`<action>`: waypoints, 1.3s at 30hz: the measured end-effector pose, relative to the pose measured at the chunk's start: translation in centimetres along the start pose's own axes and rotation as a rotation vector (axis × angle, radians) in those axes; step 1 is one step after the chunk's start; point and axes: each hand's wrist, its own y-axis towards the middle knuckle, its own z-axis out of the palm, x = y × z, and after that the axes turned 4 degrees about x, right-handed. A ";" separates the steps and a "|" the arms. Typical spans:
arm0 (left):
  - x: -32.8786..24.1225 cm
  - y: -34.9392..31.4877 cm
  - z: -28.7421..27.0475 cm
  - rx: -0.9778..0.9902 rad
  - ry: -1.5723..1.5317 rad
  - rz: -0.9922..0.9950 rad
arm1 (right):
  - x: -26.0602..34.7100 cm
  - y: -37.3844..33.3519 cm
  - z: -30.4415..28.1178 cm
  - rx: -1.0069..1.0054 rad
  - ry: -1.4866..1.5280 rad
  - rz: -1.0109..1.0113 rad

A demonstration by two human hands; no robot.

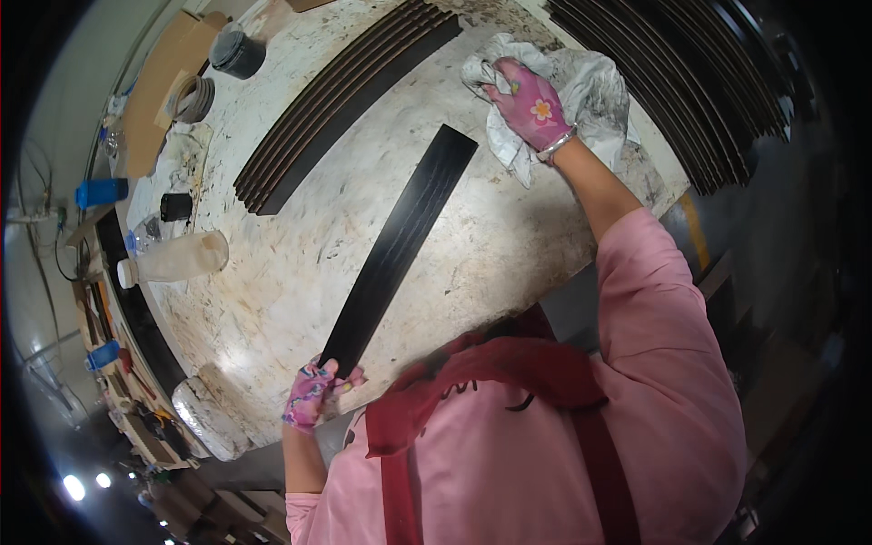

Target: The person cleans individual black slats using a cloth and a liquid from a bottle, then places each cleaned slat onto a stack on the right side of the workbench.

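Observation:
My left hand (313, 392), in a pink patterned glove, grips the near end of a long black wooden slat (400, 250). The slat slants away from me to the right over the stained white worktable (472, 263). At the far right of the table, my right hand (530, 104), in a pink glove with a flower on it, is closed on a crumpled white cloth (590, 91) with dark smudges. Part of the cloth spreads out beside the wrist. The tips of some fingers are hidden in its folds.
Several dark slats (350, 104) lie side by side at the far left of the table. More dark slats (677, 82) are stacked at the far right. Along the left side are a black tub (237, 54), a tape roll (192, 98) and a translucent bottle (177, 258).

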 end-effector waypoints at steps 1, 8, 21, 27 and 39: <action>-1.1 -0.6 -1.0 -0.079 0.224 -0.073 | -0.3 -0.1 0.0 -0.011 0.020 -0.010; -9.3 0.3 4.6 -0.486 0.994 0.656 | -0.3 -0.1 -2.7 -0.026 0.358 0.238; -12.6 6.4 11.8 -0.257 1.424 0.779 | -2.1 -13.7 -5.9 0.027 0.147 0.108; -15.9 6.9 11.6 -0.132 1.262 0.559 | -2.0 -13.7 -5.2 -0.016 0.036 -0.147; -31.7 8.2 41.4 0.436 -0.040 0.708 | -2.0 -13.4 -7.4 0.267 0.144 -0.074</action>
